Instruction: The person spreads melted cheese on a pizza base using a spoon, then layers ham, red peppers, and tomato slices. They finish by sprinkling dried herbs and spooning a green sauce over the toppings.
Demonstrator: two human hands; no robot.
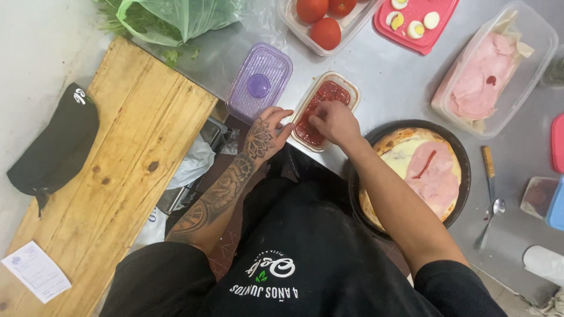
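Head view: right hand (pixel 332 122) pinches red strips inside the clear rectangular plastic tub (pixel 325 110), left hand (pixel 265 136) half-open, steadying its rim. Beside the tub, the round dark-panned pizza (pixel 416 176) carries ham and one strip; more seems wanted.

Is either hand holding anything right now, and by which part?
The left hand steadies the container of red strips by its near left rim. The right hand reaches into it, fingers pinched; whether it grips a strip cannot be told.
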